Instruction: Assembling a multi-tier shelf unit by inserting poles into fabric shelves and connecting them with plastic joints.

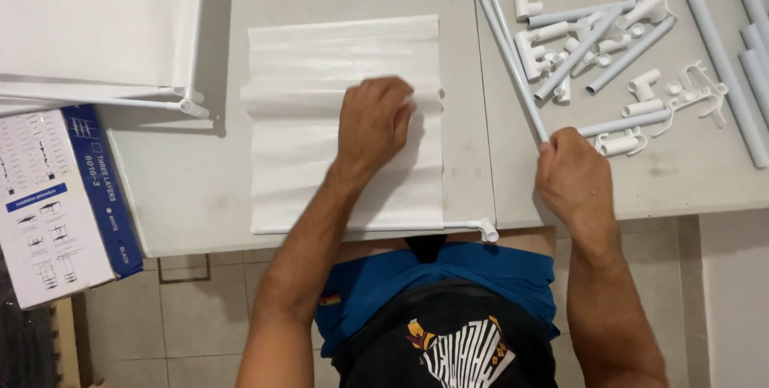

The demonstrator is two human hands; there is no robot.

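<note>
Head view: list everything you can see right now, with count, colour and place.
Fabric sheet: one, white, creased, table centre.
Rod with elbow connector: one, white, along the sheet's near edge.
Long tubes: two, white, gripped at their near end.
Loose tubes and connectors: many, white, table right.
Assembled panel: one, white, top left.
Box: one, white and blue, left.
Table: pale grey.
Left hand: flat on the sheet.
Right hand: closed on the long tubes.
</note>
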